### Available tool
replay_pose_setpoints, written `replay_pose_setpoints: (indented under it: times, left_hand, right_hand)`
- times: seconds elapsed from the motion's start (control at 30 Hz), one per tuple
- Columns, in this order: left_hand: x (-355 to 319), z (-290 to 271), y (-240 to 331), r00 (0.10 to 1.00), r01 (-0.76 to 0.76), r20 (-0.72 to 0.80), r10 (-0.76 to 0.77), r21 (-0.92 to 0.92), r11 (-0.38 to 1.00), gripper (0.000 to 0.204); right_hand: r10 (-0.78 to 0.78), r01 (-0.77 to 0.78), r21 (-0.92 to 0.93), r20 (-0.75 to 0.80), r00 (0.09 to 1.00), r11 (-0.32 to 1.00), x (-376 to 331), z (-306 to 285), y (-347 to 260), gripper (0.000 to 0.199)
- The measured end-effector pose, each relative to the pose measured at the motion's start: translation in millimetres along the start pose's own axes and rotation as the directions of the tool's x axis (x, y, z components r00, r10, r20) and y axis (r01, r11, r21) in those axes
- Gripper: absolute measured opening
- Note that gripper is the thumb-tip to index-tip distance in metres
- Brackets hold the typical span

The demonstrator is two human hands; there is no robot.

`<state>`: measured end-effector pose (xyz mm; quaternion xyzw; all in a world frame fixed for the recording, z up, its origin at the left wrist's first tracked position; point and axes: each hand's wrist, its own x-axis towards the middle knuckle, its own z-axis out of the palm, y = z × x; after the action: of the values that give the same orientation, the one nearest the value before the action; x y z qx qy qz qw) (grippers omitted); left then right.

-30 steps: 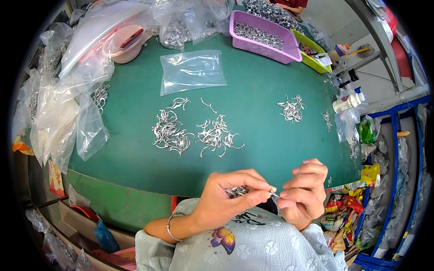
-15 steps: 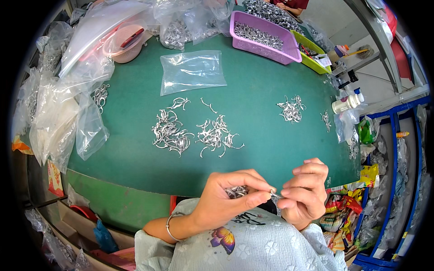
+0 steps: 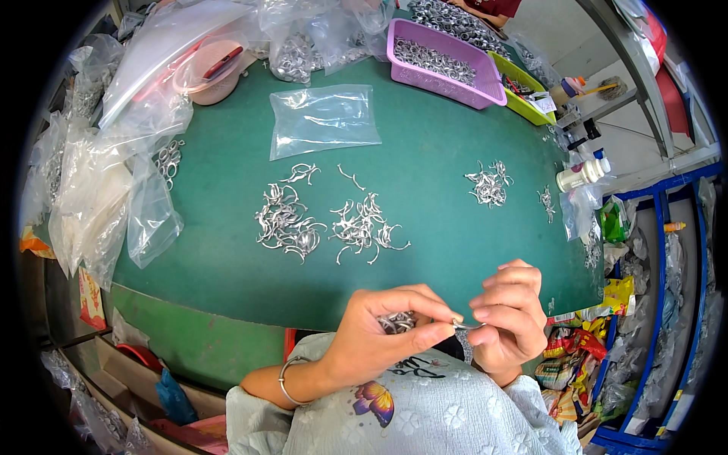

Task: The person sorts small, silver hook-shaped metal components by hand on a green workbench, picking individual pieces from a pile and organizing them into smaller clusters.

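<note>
My left hand (image 3: pixel 394 324) is closed in front of my body, with a bunch of silver metal pieces (image 3: pixel 396 323) cupped in its palm. Its thumb and forefinger pinch one end of a thin curved metal piece (image 3: pixel 468 326). The other end lies between the thumb and fingers of my right hand (image 3: pixel 509 318), whose remaining fingers are curled. Beyond the hands, on the green table, are two heaps of similar curved metal pieces, a left heap (image 3: pixel 287 221) and a right heap (image 3: pixel 365 227). Small loose groups (image 3: pixel 301 174) lie just above them.
A flat clear plastic bag (image 3: pixel 324 121) lies mid-table. A purple basket (image 3: pixel 447 83) of metal parts and a green-yellow basket (image 3: pixel 523 98) stand at the back. More pieces (image 3: pixel 489 183) and a white bottle (image 3: pixel 583 174) are to the right. Plastic bags (image 3: pixel 98 189) crowd the left edge.
My right hand has shifted slightly left and its fingers have moved around the curved metal piece, more of which now shows. The left hand has stayed almost still.
</note>
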<state>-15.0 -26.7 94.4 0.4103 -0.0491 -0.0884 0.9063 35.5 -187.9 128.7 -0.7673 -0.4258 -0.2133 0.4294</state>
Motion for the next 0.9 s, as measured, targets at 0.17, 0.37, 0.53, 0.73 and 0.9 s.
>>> replay_pose_setpoints:
  times: [0.17, 0.37, 0.53, 0.73, 0.9]
  left_hand:
    - [-1.6, -0.5, 0.0, 1.000, 0.005, -0.011, -0.005, 0.008, 1.000, 0.010]
    - [1.9, -2.0, -1.4, 0.998, 0.022, -0.061, -0.014, 0.118, 0.993, 0.010]
    - [11.7, -10.6, -26.6, 0.947, 0.216, -0.257, -0.194, 0.064, 0.974, 0.009]
    - [24.8, -30.1, -79.2, 0.841, 0.239, -0.471, -0.267, -0.120, 0.964, 0.019]
    - [18.8, -38.8, -91.5, 0.808, 0.293, -0.471, -0.355, -0.202, 0.935, 0.019]
  right_hand:
    - [0.012, -0.012, 0.026, -0.005, 1.000, 1.000, -0.5, 2.0, -1.1, 0.025]
    - [0.064, -0.067, 0.073, 0.044, 0.997, 0.995, -4.1, -1.3, 6.3, 0.022]
    - [0.142, -0.142, -0.017, 0.220, 0.965, 0.990, -19.5, -3.5, 28.5, 0.015]
    - [0.466, -0.440, -0.176, 0.146, 0.873, 0.880, -64.4, -3.7, 104.8, 0.006]
    - [0.485, -0.485, -0.506, -0.144, 0.863, 0.713, -81.5, -13.8, 215.2, 0.011]
